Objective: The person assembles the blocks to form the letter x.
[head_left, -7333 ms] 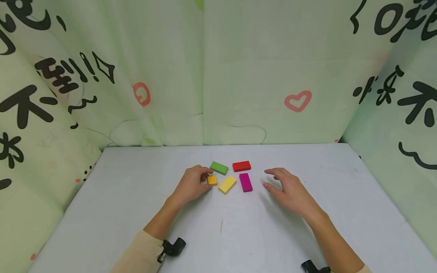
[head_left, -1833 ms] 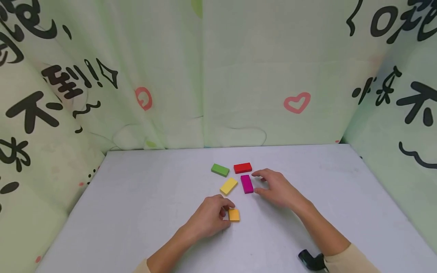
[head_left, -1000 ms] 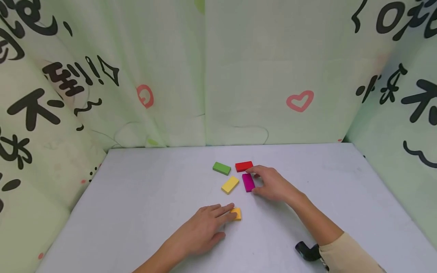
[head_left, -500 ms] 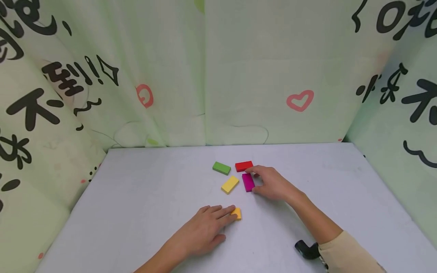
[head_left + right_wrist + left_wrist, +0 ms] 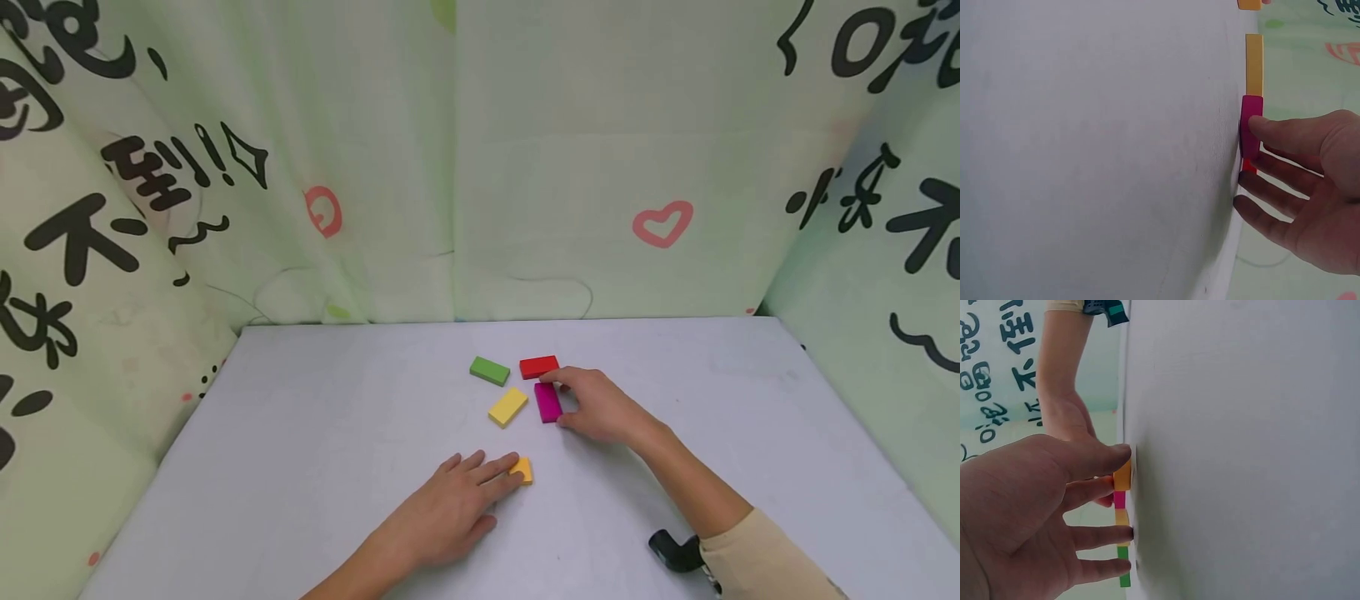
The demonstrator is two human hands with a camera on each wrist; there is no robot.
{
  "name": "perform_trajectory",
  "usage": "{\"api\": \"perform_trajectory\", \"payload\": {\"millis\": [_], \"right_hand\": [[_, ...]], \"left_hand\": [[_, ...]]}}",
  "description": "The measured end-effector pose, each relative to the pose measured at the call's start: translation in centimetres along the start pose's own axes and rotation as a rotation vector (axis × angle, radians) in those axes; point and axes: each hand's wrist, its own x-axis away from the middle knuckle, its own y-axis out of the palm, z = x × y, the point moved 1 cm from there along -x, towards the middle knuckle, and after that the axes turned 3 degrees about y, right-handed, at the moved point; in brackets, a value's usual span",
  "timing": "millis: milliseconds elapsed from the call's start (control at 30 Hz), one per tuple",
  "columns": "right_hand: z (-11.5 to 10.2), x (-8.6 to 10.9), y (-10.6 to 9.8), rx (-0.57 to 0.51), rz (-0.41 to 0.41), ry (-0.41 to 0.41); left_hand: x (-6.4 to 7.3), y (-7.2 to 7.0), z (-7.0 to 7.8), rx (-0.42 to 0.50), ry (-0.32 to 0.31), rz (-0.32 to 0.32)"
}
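Observation:
My left hand lies with spread, straight fingers, two fingertips over the small orange block, partly hiding it. In the left wrist view that orange block shows beside the thumb. Farther back, my right hand pinches the magenta block, index finger at its far end and thumb at its near end. The right wrist view shows the thumb against the magenta block, other fingers extended behind. Just left of it sits a yellow block. A red block lies right behind the index fingertip.
Behind the yellow block lies a green block, left of the red one. The white tabletop ends at a pale green curtain with black lettering, which also encloses both sides. A black wrist camera sticks out by the right sleeve.
The left hand brought the orange block from beside the yellow one toward the front, then let go and spread its fingers. The right hand came leftward and took hold of the magenta block.

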Motion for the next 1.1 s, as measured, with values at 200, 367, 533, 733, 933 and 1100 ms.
{"api": "perform_trajectory", "payload": {"millis": [200, 367, 533, 733, 933, 1100], "right_hand": [[0.0, 0.2, 0.1, -0.005, 0.021, -0.013], [-0.1, 0.3, 0.2, -0.002, 0.033, -0.029], [-0.2, 0.6, 0.2, -0.005, 0.042, -0.029], [-0.4, 0.7, 0.2, -0.009, 0.052, -0.024], [-0.3, 0.8, 0.2, -0.003, 0.053, -0.012], [-0.3, 0.9, 0.2, 0.0, 0.048, -0.003]], "left_hand": [[-0.1, 0.1, 0.2, -0.003, -0.002, 0.015], [-0.1, 0.0, 0.5, -0.018, -0.005, 0.013], [-0.1, 0.1, 0.8, -0.045, -0.009, 0.015], [-0.1, 0.2, 1.1, -0.049, -0.028, -0.003], [0.0, 0.1, 1.2, -0.029, -0.036, -0.017], [0.3, 0.1, 1.0, 0.01, -0.029, -0.009]]}}
